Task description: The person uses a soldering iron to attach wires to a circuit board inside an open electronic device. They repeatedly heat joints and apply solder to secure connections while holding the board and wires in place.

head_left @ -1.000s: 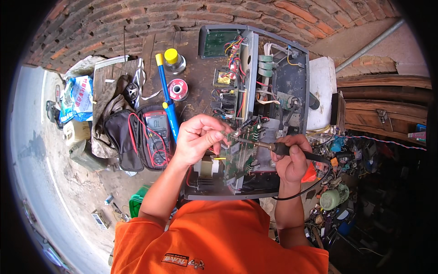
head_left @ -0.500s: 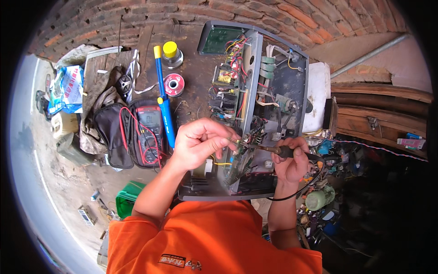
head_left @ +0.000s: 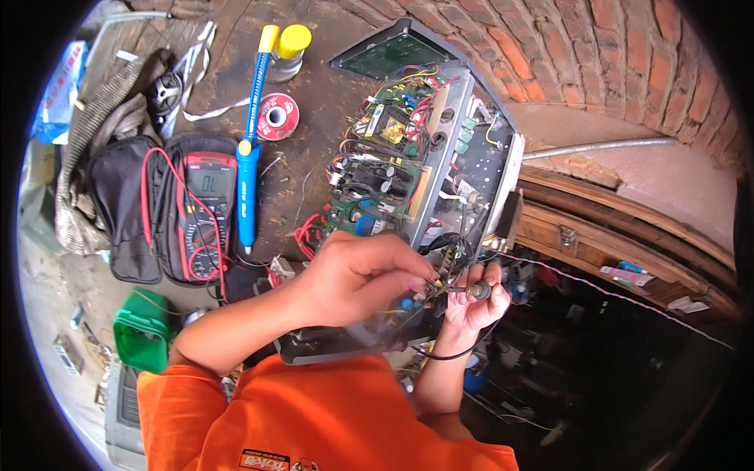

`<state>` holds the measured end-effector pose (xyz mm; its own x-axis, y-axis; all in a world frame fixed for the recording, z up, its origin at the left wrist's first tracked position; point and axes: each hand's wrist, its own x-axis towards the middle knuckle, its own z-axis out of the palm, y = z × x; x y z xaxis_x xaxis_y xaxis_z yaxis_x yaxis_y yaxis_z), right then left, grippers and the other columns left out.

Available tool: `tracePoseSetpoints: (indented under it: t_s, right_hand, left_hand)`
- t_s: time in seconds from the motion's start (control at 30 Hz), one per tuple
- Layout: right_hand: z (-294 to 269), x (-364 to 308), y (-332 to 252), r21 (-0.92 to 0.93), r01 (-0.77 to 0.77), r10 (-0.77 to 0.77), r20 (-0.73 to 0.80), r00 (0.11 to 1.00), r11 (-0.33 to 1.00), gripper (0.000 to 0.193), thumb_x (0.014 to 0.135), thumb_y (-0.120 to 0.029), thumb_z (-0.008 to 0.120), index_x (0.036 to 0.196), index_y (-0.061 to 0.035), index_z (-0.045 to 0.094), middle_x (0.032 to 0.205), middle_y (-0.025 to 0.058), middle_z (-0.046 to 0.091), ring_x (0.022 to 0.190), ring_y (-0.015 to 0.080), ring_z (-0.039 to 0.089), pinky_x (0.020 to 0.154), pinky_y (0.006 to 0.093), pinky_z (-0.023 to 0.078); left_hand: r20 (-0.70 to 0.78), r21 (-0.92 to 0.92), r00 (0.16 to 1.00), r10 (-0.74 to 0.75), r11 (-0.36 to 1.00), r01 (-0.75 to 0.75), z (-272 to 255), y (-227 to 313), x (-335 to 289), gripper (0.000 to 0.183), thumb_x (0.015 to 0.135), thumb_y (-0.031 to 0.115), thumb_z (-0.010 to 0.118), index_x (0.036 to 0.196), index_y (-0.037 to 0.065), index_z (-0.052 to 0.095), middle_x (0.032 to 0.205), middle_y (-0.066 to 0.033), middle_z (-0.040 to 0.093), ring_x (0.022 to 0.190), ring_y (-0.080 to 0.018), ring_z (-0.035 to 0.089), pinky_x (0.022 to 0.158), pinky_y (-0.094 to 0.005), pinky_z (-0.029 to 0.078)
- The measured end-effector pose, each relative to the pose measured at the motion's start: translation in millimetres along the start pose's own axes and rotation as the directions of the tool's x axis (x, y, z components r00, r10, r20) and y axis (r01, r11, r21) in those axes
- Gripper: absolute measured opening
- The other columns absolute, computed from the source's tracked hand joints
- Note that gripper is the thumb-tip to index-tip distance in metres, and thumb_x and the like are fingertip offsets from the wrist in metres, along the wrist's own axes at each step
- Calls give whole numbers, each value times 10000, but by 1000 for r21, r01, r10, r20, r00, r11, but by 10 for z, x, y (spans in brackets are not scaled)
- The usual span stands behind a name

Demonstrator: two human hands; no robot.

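My right hand (head_left: 475, 308) is closed round the dark handle of a soldering iron (head_left: 476, 291), its shaft pointing left. A black cord hangs below it. My left hand (head_left: 357, 275) is in a pinch close to the iron's working end. What its fingertips hold is too small to make out. Around the fingertips are parts of a small circuit board (head_left: 445, 265), partly hidden by both hands. Beneath and beyond lies an opened equipment case (head_left: 428, 177) with a grey metal divider, circuit boards, coils and coloured wires.
Left on the wooden table (head_left: 314, 118) lie a blue desoldering pump (head_left: 247, 184), a solder spool (head_left: 276, 116), a yellow-capped jar (head_left: 290, 51) and a red multimeter (head_left: 208, 212) in its pouch. A green bucket (head_left: 143, 330) stands lower left. A brick wall (head_left: 581, 63) rises behind.
The view has turned and shifted, so the table things sit further left. The iron now points more toward the viewer. My left hand is still pinched near its end.
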<state>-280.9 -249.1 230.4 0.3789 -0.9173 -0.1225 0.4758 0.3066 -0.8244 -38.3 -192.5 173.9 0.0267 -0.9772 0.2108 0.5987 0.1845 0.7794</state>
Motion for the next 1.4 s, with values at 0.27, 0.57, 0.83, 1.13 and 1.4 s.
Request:
tracePoseSetpoints:
  t_s: [0.27, 0.57, 0.83, 1.13, 1.4]
  right_hand:
    - [-161, -100, -122, -12, -19, 17, -107, 994, 1000, 167, 846, -230, 646, 828, -89, 558, 593, 43, 440, 532, 152, 431, 478, 296, 400]
    - [-133, -155, -124, 0, -3, 3, -149, 989, 1000, 175, 841, -247, 630, 816, -81, 580, 605, 61, 467, 578, 208, 458, 479, 322, 385]
    - [-242, -204, -164, 59, -44, 55, -190, 980, 997, 164, 788, -247, 632, 782, -88, 593, 602, 43, 471, 517, 160, 420, 476, 309, 360]
    - [-311, -324, -162, 99, -53, 71, -186, 980, 994, 156, 763, -236, 624, 761, -83, 592, 588, 58, 457, 549, 185, 455, 420, 294, 344]
    - [-320, -419, -117, -13, -12, 7, -339, 941, 1000, 198, 761, -278, 624, 752, -87, 575, 574, 49, 432, 529, 180, 422, 403, 300, 320]
  left_hand:
    - [80, 285, 981, 175, 939, -190, 69, 8, 73, 108, 865, 89, 663, 971, 70, 656, 851, -91, 697, 717, -246, 692, 621, -321, 556]
    - [177, 259, 969, 170, 942, -212, 98, -16, 103, 148, 858, 73, 656, 1003, 70, 632, 785, -103, 675, 676, -277, 676, 574, -364, 549]
    - [180, 245, 966, 184, 943, -226, 159, -67, 92, 157, 849, 80, 670, 1002, 66, 636, 763, -103, 668, 652, -275, 672, 552, -361, 541]
    - [221, 249, 965, 143, 948, -197, 151, -23, 118, 186, 839, 57, 659, 1025, 62, 641, 747, -89, 650, 620, -262, 665, 519, -355, 536]
    - [218, 235, 968, 126, 956, -177, 140, -33, 121, 185, 846, 67, 660, 1030, 63, 646, 797, -96, 674, 665, -263, 677, 553, -350, 548]
